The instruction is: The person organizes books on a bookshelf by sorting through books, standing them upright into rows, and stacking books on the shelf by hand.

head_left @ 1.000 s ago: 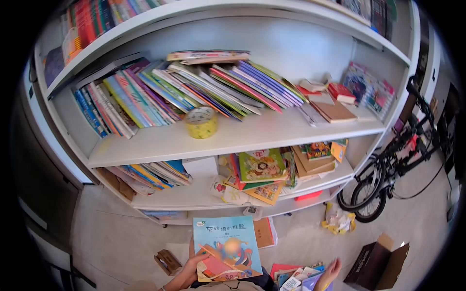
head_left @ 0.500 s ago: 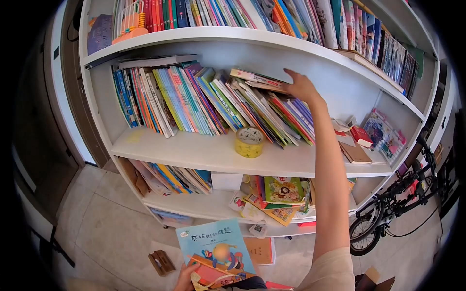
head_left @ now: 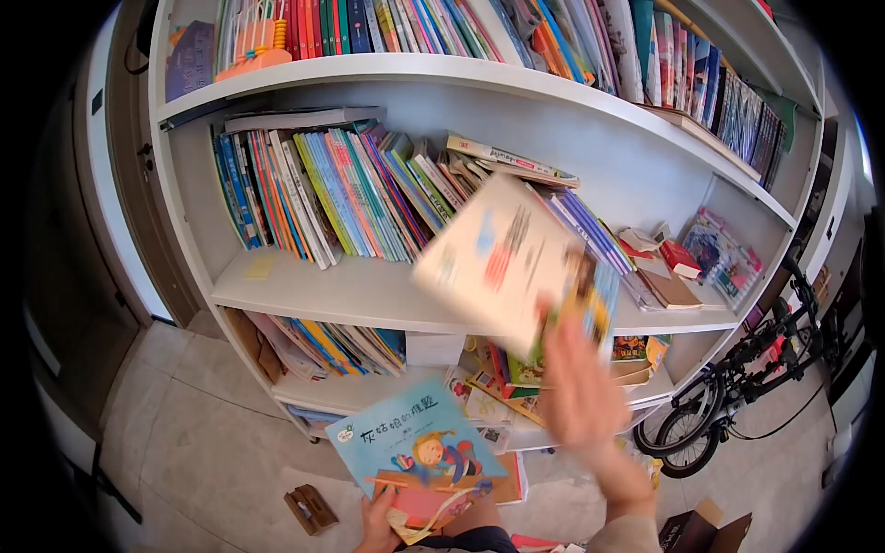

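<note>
near us, our left hand [head_left: 377, 523] has its fingers clamped on the lower edge of the blue picture book [head_left: 406, 435]; to its right, our blurred right hand [head_left: 583, 398] grips a tilted pale book [head_left: 493, 263] before the middle shelf [head_left: 323, 293]; at right stands a black bicycle [head_left: 735, 407].

Cream book [head_left: 489, 258] blurred, its print unreadable, right hand [head_left: 583, 396] smeared, box [head_left: 687, 534] cut by bottom edge

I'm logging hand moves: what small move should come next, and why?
Probably lower the cream book toward the blue picture book: the right hand holds the former, blurred, in front of the bookcase, while the left hand holds the latter lower down.
</note>
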The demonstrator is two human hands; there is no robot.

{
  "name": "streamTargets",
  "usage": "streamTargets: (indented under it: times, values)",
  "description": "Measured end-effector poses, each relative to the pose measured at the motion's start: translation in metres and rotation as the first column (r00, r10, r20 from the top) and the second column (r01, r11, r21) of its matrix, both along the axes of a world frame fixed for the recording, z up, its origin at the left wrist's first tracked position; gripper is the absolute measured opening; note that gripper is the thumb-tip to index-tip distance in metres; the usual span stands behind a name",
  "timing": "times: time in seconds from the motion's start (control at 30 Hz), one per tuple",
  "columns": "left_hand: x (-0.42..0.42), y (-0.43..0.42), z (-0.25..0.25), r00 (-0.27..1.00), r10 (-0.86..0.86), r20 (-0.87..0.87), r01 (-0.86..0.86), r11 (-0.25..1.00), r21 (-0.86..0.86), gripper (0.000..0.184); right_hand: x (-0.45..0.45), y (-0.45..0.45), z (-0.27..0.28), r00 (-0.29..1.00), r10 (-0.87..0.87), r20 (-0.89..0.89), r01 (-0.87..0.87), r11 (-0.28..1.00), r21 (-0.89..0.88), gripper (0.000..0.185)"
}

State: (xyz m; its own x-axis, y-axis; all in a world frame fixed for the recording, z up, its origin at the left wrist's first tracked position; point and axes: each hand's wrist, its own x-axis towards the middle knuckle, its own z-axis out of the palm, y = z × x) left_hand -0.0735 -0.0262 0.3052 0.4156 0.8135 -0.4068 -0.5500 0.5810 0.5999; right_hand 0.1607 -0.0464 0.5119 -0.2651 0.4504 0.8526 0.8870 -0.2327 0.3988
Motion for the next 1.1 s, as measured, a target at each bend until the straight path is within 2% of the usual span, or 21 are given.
streamTargets:
  times: [0.03,0.07,0.1,0.13,0.17,0.23,0.33,0.43,0.57,0.63,0.67,0.7,0.73,0.77,0.8,0.87,0.9,0.93,1.0,1.03,1.1]
  values:
    - [0.006,0.003,-0.005,0.999,0.008,0.052,-0.011,0.997,0.070,0.040,-0.011,-0.021,-0.027,0.988,0.119,-0.099,-0.137,0.970,-0.199,0.032]
    - [0.013,0.007,-0.015,0.995,0.013,0.100,-0.026,0.991,0.133,0.043,-0.039,-0.045,-0.033,0.993,0.061,-0.099,-0.093,0.928,-0.361,0.034]
    - [0.015,0.002,-0.021,0.990,0.016,0.141,-0.042,0.982,0.187,0.049,-0.054,-0.051,-0.064,0.970,0.104,-0.221,-0.185,0.904,-0.387,0.037]
    - [0.022,-0.001,-0.004,0.983,-0.006,0.182,-0.032,0.979,0.202,0.044,-0.066,-0.055,-0.096,0.928,0.136,-0.346,-0.278,0.871,-0.405,0.039]
    - [0.030,-0.006,-0.005,0.982,0.056,0.180,-0.098,0.968,0.232,0.044,-0.079,-0.055,-0.118,0.916,0.117,-0.384,-0.313,0.806,-0.502,0.042]
    - [0.035,-0.007,-0.010,0.990,0.059,0.128,-0.089,0.965,0.245,0.042,-0.105,-0.049,-0.149,0.974,0.001,-0.225,-0.119,0.851,-0.511,0.044]
    - [0.021,-0.001,-0.041,0.990,-0.114,-0.079,0.137,0.886,0.443,0.043,-0.122,-0.047,-0.170,0.939,-0.039,-0.341,-0.194,0.757,-0.623,0.042]
    - [0.014,-0.003,-0.054,0.983,-0.104,-0.148,0.151,0.923,0.353,0.049,-0.131,-0.044,-0.190,0.969,-0.012,-0.248,-0.171,0.694,-0.700,0.042]
    - [0.004,-0.008,-0.084,0.989,-0.076,-0.130,0.097,0.981,0.168,0.051,-0.139,-0.045,-0.212,0.981,0.037,-0.191,-0.168,0.653,-0.738,0.040]
    - [-0.004,-0.008,-0.081,0.991,-0.104,-0.079,0.108,0.993,0.044,0.047,-0.142,-0.047,-0.214,0.970,0.072,-0.231,-0.220,0.658,-0.720,0.038]
    - [-0.004,-0.005,-0.076,0.985,-0.108,-0.132,0.121,0.989,0.088,0.044,-0.143,-0.048,-0.215,0.963,0.092,-0.252,-0.248,0.658,-0.711,0.037]
    - [-0.003,0.000,-0.070,0.976,-0.109,-0.188,0.135,0.982,0.130,0.042,-0.143,-0.047,-0.213,0.922,0.113,-0.371,-0.355,0.633,-0.688,0.036]
    - [-0.002,0.006,-0.065,0.965,-0.107,-0.241,0.151,0.974,0.172,0.041,-0.139,-0.045,-0.208,0.865,0.130,-0.484,-0.456,0.605,-0.653,0.035]
    - [-0.001,0.010,-0.064,0.979,-0.101,-0.175,0.130,0.977,0.167,0.041,-0.133,-0.044,-0.203,0.797,0.143,-0.587,-0.550,0.576,-0.605,0.034]
    - [0.000,0.015,-0.064,0.990,-0.092,-0.107,0.109,0.981,0.161,0.042,-0.123,-0.043,-0.206,0.560,0.198,-0.805,-0.759,0.511,-0.403,0.031]
    - [-0.003,0.025,-0.063,0.994,-0.108,-0.029,0.111,0.979,0.172,0.044,-0.092,-0.036,-0.200,0.418,0.212,-0.883,-0.703,0.692,-0.166,0.036]
    - [-0.007,0.027,-0.068,0.989,-0.145,-0.020,0.146,0.977,0.153,0.045,-0.074,-0.036,-0.197,0.451,0.121,-0.884,-0.559,0.810,-0.175,0.052]
    - [-0.012,0.029,-0.076,0.983,-0.182,-0.012,0.182,0.974,0.133,0.047,-0.062,-0.037,-0.188,0.581,-0.033,-0.813,-0.320,0.910,-0.265,0.064]
    - [-0.019,0.029,-0.080,0.964,-0.266,0.019,0.264,0.962,0.067,0.049,-0.038,-0.041,-0.226,0.015,-0.084,-0.996,-0.569,0.819,-0.078,0.069]
    - [-0.019,0.030,-0.082,0.951,-0.309,-0.027,0.310,0.947,0.087,0.050,-0.031,-0.041,-0.243,-0.276,-0.144,-0.950,-0.631,0.773,0.066,0.071]
    - [-0.018,0.030,-0.087,0.916,-0.382,-0.120,0.395,0.911,0.121,0.050,-0.032,-0.045,-0.256,-0.413,-0.213,-0.885,-0.602,0.793,0.090,0.071]
